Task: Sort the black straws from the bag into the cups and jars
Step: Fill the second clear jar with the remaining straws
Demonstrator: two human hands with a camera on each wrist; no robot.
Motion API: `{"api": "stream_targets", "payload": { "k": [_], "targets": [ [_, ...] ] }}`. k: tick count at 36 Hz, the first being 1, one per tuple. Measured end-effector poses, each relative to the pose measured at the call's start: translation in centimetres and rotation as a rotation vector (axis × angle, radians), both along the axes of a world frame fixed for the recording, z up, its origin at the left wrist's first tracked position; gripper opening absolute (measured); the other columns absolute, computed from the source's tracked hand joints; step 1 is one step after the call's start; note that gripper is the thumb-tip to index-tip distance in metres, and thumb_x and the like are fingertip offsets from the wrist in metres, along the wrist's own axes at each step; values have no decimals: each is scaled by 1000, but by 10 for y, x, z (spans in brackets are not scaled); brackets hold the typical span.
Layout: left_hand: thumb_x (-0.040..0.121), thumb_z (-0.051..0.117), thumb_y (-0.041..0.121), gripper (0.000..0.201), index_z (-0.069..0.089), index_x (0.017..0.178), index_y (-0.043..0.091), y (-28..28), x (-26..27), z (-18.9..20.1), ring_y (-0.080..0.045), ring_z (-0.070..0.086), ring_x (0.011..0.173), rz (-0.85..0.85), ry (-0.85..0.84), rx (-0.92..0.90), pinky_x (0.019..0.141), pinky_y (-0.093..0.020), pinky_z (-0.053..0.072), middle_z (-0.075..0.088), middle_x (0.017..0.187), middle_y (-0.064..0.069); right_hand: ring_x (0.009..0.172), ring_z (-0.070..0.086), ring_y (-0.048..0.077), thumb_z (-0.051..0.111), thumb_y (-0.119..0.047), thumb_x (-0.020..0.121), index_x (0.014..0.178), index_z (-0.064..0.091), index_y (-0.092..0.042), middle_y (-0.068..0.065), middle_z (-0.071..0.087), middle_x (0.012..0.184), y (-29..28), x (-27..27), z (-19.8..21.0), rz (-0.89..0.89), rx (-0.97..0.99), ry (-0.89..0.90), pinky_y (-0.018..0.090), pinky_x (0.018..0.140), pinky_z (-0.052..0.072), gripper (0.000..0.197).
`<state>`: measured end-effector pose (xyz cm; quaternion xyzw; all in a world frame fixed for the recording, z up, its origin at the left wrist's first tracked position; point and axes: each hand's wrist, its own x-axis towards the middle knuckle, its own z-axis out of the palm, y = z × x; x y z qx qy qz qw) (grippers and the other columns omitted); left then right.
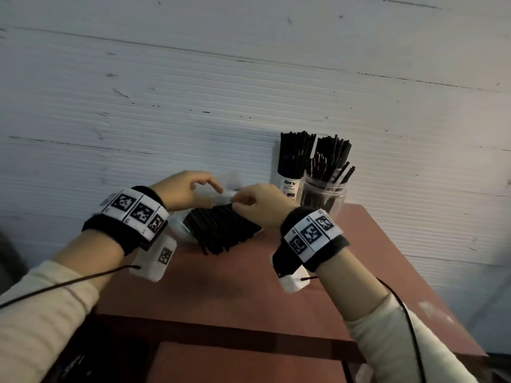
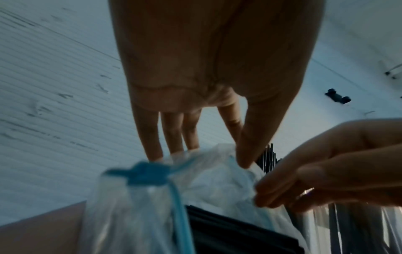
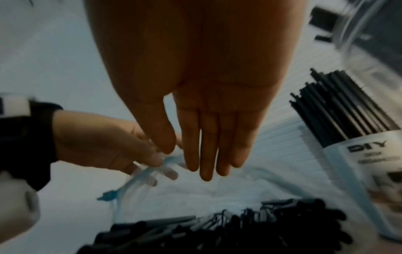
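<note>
A clear zip bag [image 1: 226, 193] with a blue slider [image 2: 147, 173] lies on the red-brown table [image 1: 243, 288], full of black straws [image 1: 224, 230]. My left hand [image 1: 214, 192] pinches the bag's top edge between thumb and forefinger [image 2: 242, 159], with the other fingers straight against the plastic. My right hand [image 1: 237, 201] pinches the same edge just to the right [image 2: 261, 194]. In the right wrist view its fingers [image 3: 206, 168] hang over the bag mouth above the straw ends [image 3: 217, 228]. A white cup [image 1: 289, 186] and a clear jar [image 1: 323, 197] hold upright black straws.
The cup and jar stand at the table's back right corner against a white ribbed wall [image 1: 193, 92]. The table's right edge [image 1: 409, 272] runs close past the jar. Bare tabletop lies in front of the bag, between my forearms.
</note>
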<state>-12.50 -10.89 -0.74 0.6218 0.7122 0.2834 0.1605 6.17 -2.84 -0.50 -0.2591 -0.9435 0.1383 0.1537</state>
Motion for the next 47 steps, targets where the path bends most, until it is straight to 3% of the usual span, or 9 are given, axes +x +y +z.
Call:
{"api": "stream_targets", "payload": {
  "k": [3,7,9,11,15,24,28,37,47],
  "targets": [
    [88,61,2,37,63,104,34,-4,-2,-7,-16,50,122,-31,-19,-4,90,-31,42,57,131,-4,100,59,27,45,-30,99,112,66,-6,13,66,108,-2,-20,-10,-15,-15,-234,34,89,46,35],
    [88,57,5,41,63,89,45,-4,-2,-11,-31,59,108,-8,-25,72,84,-36,45,63,109,-21,119,52,26,41,-38,99,130,56,-17,9,58,129,0,-44,-23,-38,55,-397,35,103,39,40],
    [89,59,5,35,63,89,39,-1,-2,-11,-36,59,105,19,-47,133,82,-35,43,61,110,-29,136,36,26,37,-39,101,145,39,-15,10,41,148,0,-51,-28,-76,29,-460,35,110,28,50],
    [90,59,6,23,65,94,27,0,-1,-11,-29,58,109,58,-69,183,87,-32,41,64,111,-21,140,31,27,35,-41,102,150,28,-14,11,34,152,1,-56,-31,-112,-8,-469,36,112,24,55],
    [90,62,10,18,69,98,25,5,-1,-11,-13,55,114,103,-96,251,90,-28,38,65,112,-1,132,42,27,44,-40,99,146,36,-17,9,45,145,8,-64,-36,-145,34,-430,38,108,34,53],
    [89,64,10,24,70,97,31,4,-3,-12,-7,56,113,88,-140,302,97,-30,41,65,110,8,126,46,25,55,-28,92,139,42,-28,4,48,139,11,-67,-36,-112,10,-369,36,102,37,50],
    [89,64,10,23,70,100,29,3,-4,-12,-7,55,111,88,-138,293,96,-29,39,61,105,13,120,52,25,59,-14,88,133,53,-22,5,56,131,12,-67,-38,-107,-51,-287,31,97,40,46],
    [89,65,11,25,68,96,35,3,-6,-11,-5,54,108,41,-134,271,89,-23,37,61,108,11,115,55,25,63,-14,85,124,61,-18,6,61,123,17,-65,-38,-114,-55,-201,30,93,42,39],
    [89,66,14,23,70,97,35,8,-4,-14,-8,54,118,61,-122,288,99,-31,43,65,118,8,108,62,25,55,-11,90,123,61,-22,5,64,118,6,-54,-27,-87,-50,-215,35,93,50,36]
  ]
}}
